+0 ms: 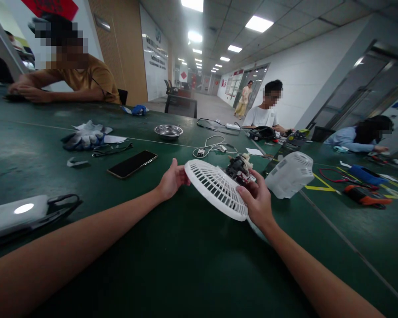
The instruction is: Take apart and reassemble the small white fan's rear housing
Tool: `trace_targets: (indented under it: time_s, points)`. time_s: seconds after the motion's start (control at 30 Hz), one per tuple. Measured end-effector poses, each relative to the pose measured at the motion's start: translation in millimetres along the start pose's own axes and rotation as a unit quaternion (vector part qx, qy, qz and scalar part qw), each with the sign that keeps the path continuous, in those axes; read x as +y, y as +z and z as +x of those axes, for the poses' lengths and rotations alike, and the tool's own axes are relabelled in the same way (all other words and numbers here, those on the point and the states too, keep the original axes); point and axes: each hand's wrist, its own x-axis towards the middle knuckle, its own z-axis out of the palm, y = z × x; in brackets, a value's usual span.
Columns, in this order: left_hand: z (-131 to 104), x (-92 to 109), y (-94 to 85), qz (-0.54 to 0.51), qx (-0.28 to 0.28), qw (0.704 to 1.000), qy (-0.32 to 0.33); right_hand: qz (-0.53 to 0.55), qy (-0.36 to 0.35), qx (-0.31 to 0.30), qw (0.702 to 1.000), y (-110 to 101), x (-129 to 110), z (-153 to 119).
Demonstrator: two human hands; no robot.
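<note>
Fan grille, white and slotted, is what I have up in front of me, raised above the green table and tilted so that its right side hangs lower than its left. Behind it sits a dark motor assembly with wires; whether the two are fastened together I cannot tell.

I judge the step in hand to be turning or steadying this fan part rather than setting it down. The next move, as I see it, calls for firm support from the right and a light touch at the opposite rim, with care for the exposed wiring.

My right grip is closed on the grille's right part, thumb across the slotted face, fingers bent up behind beside the motor assembly. My left grip is mostly open: thumb raised and apart, fingers reaching behind the left rim, seemingly touching it without clasping.

Both forearms reach forward and inward from the lower corners, the left one stretched long and low over the table. A white plastic housing stands just beyond my right grip.
</note>
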Motion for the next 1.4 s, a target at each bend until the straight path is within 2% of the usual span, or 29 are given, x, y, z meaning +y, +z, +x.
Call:
trace_targets:
  time_s: [0.03, 0.13, 0.2, 0.3, 0.37, 0.43, 0.5, 0.63, 0.73, 0.8, 0.9, 0.97, 1.07, 1.2, 1.27, 1.33, 1.37, 1.4]
  points:
    - [-2, 3, 0.8, -0.035, -0.039, 0.998, -0.019, -0.045, -0.024, -0.003, 0.999, -1, 2, 0]
    - [-5, 8, 2.5, -0.1, -0.081, 0.988, -0.088, -0.176, -0.078, -0.024, 0.981, 0, 5, 1]
    - [-3, 8, 2.3, -0.12, -0.081, 0.981, -0.13, -0.229, -0.101, -0.051, 0.967, 1, 6, 2]
    - [2, 4, 1.2, -0.125, -0.044, 0.978, -0.16, -0.236, -0.138, -0.089, 0.958, -4, 9, 10]
    - [5, 2, 0.8, -0.12, -0.019, 0.978, -0.167, -0.243, -0.163, -0.058, 0.955, -13, 14, 19]
    - [7, 2, 0.7, -0.119, -0.012, 0.978, -0.172, -0.279, -0.171, 0.005, 0.945, -24, 24, 29]
    - [8, 2, 0.6, -0.12, -0.013, 0.977, -0.175, -0.315, -0.147, 0.042, 0.937, -33, 38, 40]
    - [7, 3, -0.1, -0.113, -0.007, 0.978, -0.176, -0.28, -0.014, 0.026, 0.96, -42, 62, 56]
    - [5, 4, 0.8, -0.108, -0.001, 0.98, -0.17, -0.133, 0.085, 0.068, 0.985, -40, 67, 61]
    - [4, 3, 2.8, -0.099, 0.005, 0.982, -0.162, -0.022, 0.121, 0.067, 0.99, -35, 61, 60]
    - [4, 2, 7.5, -0.075, 0.03, 0.987, -0.141, 0.095, 0.126, -0.006, 0.987, -24, 42, 48]
    - [4, 0, 10.8, -0.061, 0.045, 0.989, -0.126, 0.101, 0.065, -0.016, 0.993, -15, 26, 35]
    - [3, -2, 14.1, -0.051, 0.053, 0.991, -0.111, -0.009, -0.052, -0.043, 0.998, -5, 7, 17]
    - [0, -2, 13.5, 0.01, 0.067, 0.995, -0.076, -0.151, -0.146, -0.088, 0.974, 0, -4, 8]
    - [-4, 0, 12.5, 0.109, 0.097, 0.989, -0.002, -0.172, -0.158, -0.094, 0.968, -1, -4, 8]
    - [-10, 5, 12.9, 0.231, 0.104, 0.962, 0.105, -0.186, -0.164, -0.094, 0.964, -3, -3, 10]
    - [-14, 8, 14.1, 0.278, 0.078, 0.945, 0.154, -0.195, -0.169, -0.094, 0.962, -4, -3, 11]
    - [-18, 12, 15.8, 0.308, 0.026, 0.933, 0.183, -0.206, -0.176, -0.095, 0.958, -5, -3, 11]
